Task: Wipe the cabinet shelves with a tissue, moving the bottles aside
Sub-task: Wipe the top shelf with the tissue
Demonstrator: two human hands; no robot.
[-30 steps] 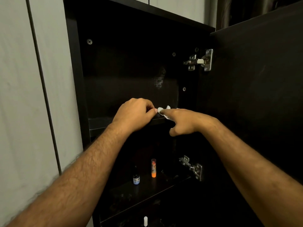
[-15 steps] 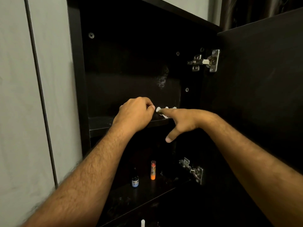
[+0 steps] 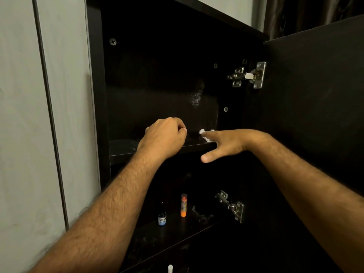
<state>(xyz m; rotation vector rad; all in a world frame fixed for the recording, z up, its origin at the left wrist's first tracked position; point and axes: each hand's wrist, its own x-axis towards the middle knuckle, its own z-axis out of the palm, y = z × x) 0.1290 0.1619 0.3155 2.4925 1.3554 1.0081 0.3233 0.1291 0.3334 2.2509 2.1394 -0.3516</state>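
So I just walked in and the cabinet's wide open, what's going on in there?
A person is wiping inside the open cabinet. The right hand presses a white tissue flat onto the upper shelf, near its right end. The left hand rests curled on the same shelf beside it. On the shelf below stand a small dark bottle and an orange tube, untouched.

The small dark bottle (image 3: 162, 218) carries a blue label reading "HIVE" (last letter unclear).
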